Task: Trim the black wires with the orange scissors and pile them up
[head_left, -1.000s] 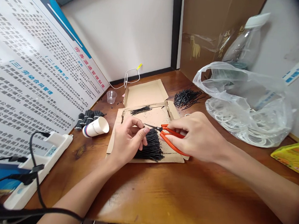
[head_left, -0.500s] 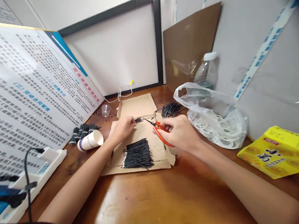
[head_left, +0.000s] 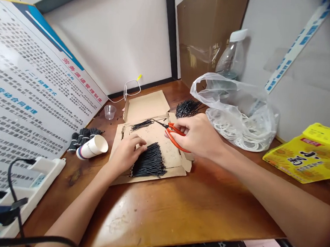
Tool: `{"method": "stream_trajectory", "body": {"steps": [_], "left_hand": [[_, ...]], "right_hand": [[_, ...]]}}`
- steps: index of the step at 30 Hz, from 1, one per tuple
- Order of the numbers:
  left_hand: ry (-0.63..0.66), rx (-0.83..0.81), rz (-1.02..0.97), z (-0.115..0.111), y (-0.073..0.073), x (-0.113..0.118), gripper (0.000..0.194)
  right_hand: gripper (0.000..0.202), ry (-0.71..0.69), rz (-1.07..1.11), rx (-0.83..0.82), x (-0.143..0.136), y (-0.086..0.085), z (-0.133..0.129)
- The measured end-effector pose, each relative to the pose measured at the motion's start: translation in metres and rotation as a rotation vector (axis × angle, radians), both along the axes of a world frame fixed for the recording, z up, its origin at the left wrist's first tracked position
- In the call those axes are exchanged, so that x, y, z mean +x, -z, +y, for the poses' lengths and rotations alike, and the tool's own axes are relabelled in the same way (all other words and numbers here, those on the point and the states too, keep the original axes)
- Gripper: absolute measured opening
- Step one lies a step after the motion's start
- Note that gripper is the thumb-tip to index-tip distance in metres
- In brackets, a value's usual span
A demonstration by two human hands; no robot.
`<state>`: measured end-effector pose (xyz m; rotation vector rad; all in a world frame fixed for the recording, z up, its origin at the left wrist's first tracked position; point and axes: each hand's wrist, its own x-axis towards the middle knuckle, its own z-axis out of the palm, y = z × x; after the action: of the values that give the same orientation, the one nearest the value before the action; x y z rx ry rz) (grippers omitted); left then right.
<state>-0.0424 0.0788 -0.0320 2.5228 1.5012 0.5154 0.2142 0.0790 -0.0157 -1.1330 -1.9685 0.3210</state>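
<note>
My right hand (head_left: 191,134) is closed on orange-handled scissors (head_left: 178,136), whose thin dark tips point left over the cardboard (head_left: 172,158). At the left edge of a dense pile of short black wires (head_left: 149,162) rests my left hand (head_left: 127,151), fingers curled and thumb close to the wires; whether it pinches one is too small to tell. A smaller group of black wires (head_left: 141,125) lies above it on the cardboard, near the scissor tips. Another heap of black pieces (head_left: 187,109) sits behind my right hand.
A paper cup (head_left: 92,147) lies on its side by tied black bundles (head_left: 83,137). Behind are a clear small cup (head_left: 109,112) and white cable. At right are a plastic bag of white loops (head_left: 240,128), a bottle (head_left: 232,55) and a yellow packet (head_left: 306,156). A power strip (head_left: 38,190) stands left.
My left hand has moved down from the small wire group to the dense pile. My right hand still holds the scissors in nearly the same place. The camera view has shifted.
</note>
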Motion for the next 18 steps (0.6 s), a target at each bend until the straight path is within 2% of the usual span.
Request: {"method": "stream_trajectory", "body": {"steps": [2, 5, 12, 15, 18], "left_hand": [[0.030, -0.050, -0.016, -0.011, 0.002, 0.003, 0.008], [0.001, -0.059, 0.005, -0.015, 0.005, 0.009, 0.013], [-0.076, 0.018, 0.065, -0.020, 0.013, 0.010, 0.014], [-0.107, 0.021, -0.034, -0.024, 0.009, 0.012, 0.013], [-0.073, 0.041, -0.165, -0.028, 0.000, 0.016, 0.009]], "right_hand": [[0.036, -0.014, -0.001, 0.014, -0.001, 0.002, -0.001], [0.035, -0.029, -0.011, 0.029, -0.002, 0.006, -0.002], [0.030, -0.029, -0.046, 0.012, -0.002, 0.009, -0.001], [0.028, -0.074, -0.013, -0.017, -0.002, 0.008, -0.003], [0.027, -0.118, 0.008, -0.044, -0.003, 0.006, -0.005]]}}
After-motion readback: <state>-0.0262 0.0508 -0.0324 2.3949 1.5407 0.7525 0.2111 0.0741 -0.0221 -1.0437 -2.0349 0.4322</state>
